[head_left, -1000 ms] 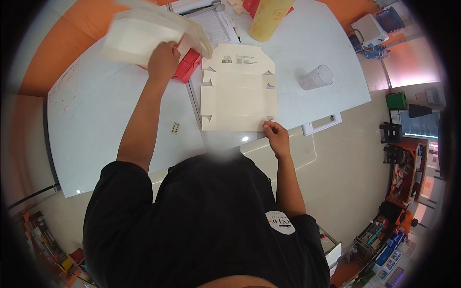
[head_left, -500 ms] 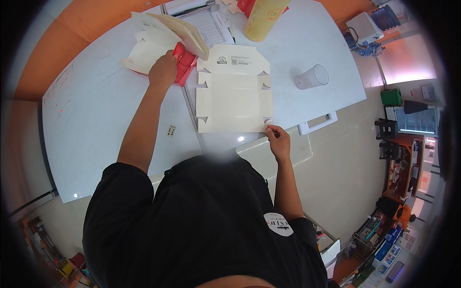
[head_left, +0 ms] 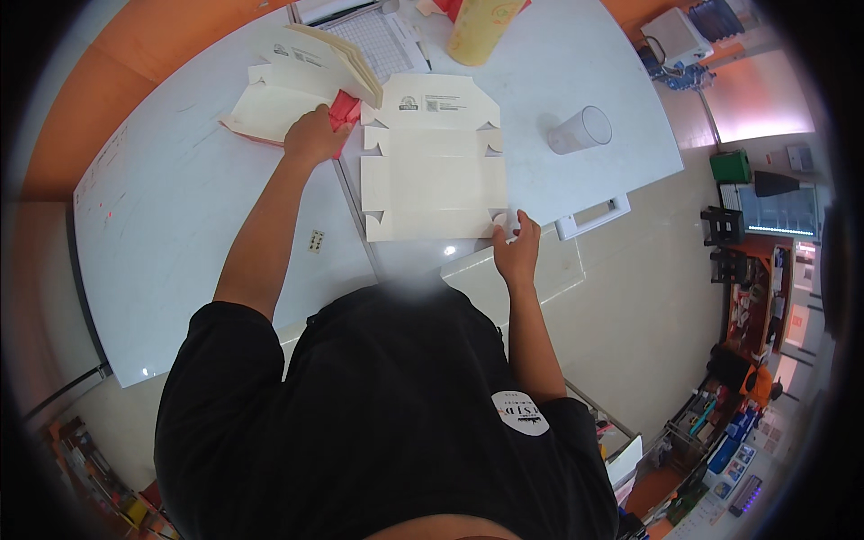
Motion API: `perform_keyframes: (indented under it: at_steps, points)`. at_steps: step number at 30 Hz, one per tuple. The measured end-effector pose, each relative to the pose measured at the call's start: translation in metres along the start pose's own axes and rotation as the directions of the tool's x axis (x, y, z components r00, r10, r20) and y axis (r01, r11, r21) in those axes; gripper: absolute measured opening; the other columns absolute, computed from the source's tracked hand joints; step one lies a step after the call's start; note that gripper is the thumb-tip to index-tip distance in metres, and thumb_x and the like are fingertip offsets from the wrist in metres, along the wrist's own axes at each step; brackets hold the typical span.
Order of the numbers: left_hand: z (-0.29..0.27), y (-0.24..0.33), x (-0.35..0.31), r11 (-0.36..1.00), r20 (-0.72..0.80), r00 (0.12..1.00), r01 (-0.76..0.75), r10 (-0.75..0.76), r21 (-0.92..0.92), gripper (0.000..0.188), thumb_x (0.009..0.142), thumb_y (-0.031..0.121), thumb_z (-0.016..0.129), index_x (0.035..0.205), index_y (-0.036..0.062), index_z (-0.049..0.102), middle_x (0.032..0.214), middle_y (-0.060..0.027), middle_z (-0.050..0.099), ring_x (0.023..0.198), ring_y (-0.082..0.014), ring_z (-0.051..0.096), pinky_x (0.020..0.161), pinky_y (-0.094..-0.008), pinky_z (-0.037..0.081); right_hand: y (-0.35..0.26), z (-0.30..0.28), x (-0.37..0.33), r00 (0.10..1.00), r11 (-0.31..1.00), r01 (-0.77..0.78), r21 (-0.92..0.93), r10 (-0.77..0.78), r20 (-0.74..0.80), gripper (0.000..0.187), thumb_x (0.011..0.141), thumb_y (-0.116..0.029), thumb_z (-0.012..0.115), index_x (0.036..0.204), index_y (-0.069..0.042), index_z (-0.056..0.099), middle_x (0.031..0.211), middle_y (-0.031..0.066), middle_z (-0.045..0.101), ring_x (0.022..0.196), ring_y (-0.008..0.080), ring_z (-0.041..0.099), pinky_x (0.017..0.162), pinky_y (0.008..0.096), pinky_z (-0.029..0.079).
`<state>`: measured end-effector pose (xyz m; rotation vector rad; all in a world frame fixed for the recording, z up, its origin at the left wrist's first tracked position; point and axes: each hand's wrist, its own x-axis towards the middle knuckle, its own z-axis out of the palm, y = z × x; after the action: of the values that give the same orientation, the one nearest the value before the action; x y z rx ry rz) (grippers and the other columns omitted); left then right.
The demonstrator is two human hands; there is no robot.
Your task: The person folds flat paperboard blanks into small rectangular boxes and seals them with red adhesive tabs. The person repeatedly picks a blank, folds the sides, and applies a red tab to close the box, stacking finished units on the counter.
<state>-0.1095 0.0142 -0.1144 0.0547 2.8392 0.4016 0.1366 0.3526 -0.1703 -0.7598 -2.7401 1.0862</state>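
Observation:
A flat cream box blank [head_left: 436, 183] with notched side flaps and dark print on its far panel lies before me. My right hand [head_left: 517, 253] is at its near right corner, fingers spread apart and the thumb by the corner tab. My left hand [head_left: 315, 138] is curled over the near edge of red folded cardboard [head_left: 344, 110], left of the blank; its fingertips are partly hidden. Beside that hand, a cream box blank with red underside [head_left: 270, 108] lies partly unfolded, and a stack of folded blanks [head_left: 346, 61] leans up behind it.
On the white table [head_left: 180, 198] stand a clear cup [head_left: 580, 131] at right and a yellow cylindrical container [head_left: 481, 31] at the far side. A gridded sheet [head_left: 382, 43] and pen lie at the back. A small dotted card [head_left: 316, 241] is near the table seam.
My right hand has loosened from the blank's corner, its fingers now spread. My left hand has shifted over the red cardboard, covering more of it. The view has moved slightly.

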Motion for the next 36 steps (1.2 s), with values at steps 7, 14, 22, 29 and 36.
perform_keyframes:
  at_steps: [7,14,22,29,36]
  points:
    - [0.098,0.055,-0.082,0.763,-0.365,0.798,-0.585,0.479,-0.277,0.068,0.082,0.035,0.083,0.135,0.0050,0.054,0.137,-0.0187,0.057,0.128,-0.0357,0.054,0.110,-0.0474,0.041,0.007,0.021,0.009,0.997,0.986,0.083,-0.143,-0.081,0.019,0.067,0.090,-0.026,0.073,0.143,0.007,0.048,0.138,0.0254,0.048,0.122,0.0381,0.053,0.104,0.0435,0.047]
    - [0.116,0.088,-0.120,0.707,0.192,0.680,-0.680,0.708,-0.194,0.070,0.076,0.026,0.086,0.134,-0.0027,0.059,0.146,-0.0172,0.053,0.136,-0.0325,0.051,0.114,-0.0404,0.042,0.010,0.014,0.019,0.999,0.997,0.036,-0.071,-0.035,0.013,0.066,0.092,-0.030,0.071,0.143,0.006,0.049,0.140,0.0240,0.049,0.117,0.0334,0.059,0.101,0.0417,0.050]
    - [0.087,0.095,-0.091,0.724,0.484,0.552,-0.613,0.679,-0.316,0.036,0.091,0.013,0.068,0.124,0.0007,0.063,0.124,-0.0213,0.066,0.116,-0.0368,0.063,0.101,-0.0449,0.049,0.010,0.001,0.014,0.944,0.813,-0.263,0.519,0.327,-0.034,0.053,0.101,-0.032,0.062,0.138,0.005,0.053,0.124,0.0175,0.062,0.101,0.0232,0.066,0.089,0.0345,0.055]
    - [0.079,0.102,-0.107,0.847,0.160,0.875,-0.373,0.457,-0.380,0.024,0.094,0.004,0.053,0.116,0.0037,0.063,0.101,-0.0249,0.071,0.098,-0.0425,0.068,0.090,-0.0497,0.053,-0.026,0.017,-0.006,0.954,0.477,-0.294,0.828,0.199,0.224,0.049,0.104,-0.035,0.060,0.137,0.001,0.050,0.120,0.0132,0.060,0.108,0.0244,0.064,0.090,0.0365,0.056]
    - [0.108,0.086,-0.136,0.596,-0.067,0.749,-0.575,0.660,-0.560,0.027,0.100,0.021,0.058,0.120,0.0033,0.060,0.115,-0.0199,0.068,0.107,-0.0335,0.067,0.091,-0.0436,0.052,-0.062,0.026,0.002,0.999,0.767,0.033,0.641,-0.046,0.004,0.056,0.093,-0.010,0.067,0.144,0.002,0.046,0.136,0.0196,0.053,0.117,0.0303,0.060,0.093,0.0388,0.056]
